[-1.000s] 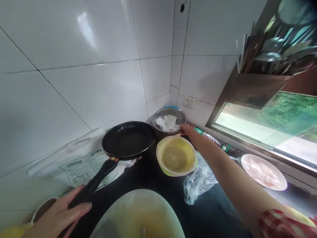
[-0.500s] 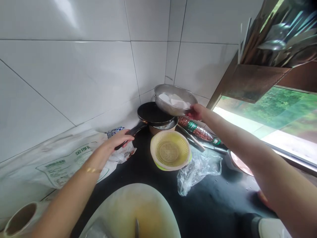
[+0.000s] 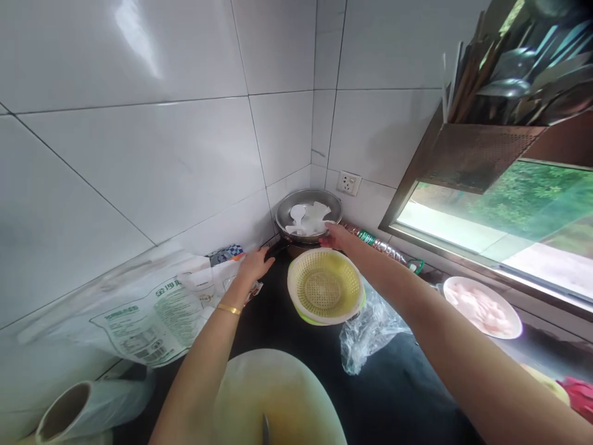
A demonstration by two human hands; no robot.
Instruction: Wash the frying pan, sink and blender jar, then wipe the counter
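Note:
My right hand [image 3: 336, 235] grips the near rim of a metal colander [image 3: 308, 206] with white pieces in it, set in the counter's back corner. It rests on a black frying pan [image 3: 279, 248], of which only a dark sliver shows beneath. My left hand [image 3: 256, 264], a gold bangle on its wrist, lies just left of the colander with fingers together over the pan's handle, which is mostly hidden under the hand.
A yellow plastic strainer [image 3: 324, 287] sits in front of the colander. A crumpled clear bag [image 3: 370, 330], a white plate of pale food [image 3: 482, 307] and a bottle [image 3: 384, 248] lie right. A round cutting board [image 3: 278, 395] with a knife is near me. A printed bag [image 3: 148, 312] lies left.
The pan went from mid-counter into the back corner. My right hand lifted the colander and set it down on the pan. My left hand followed the handle to the corner.

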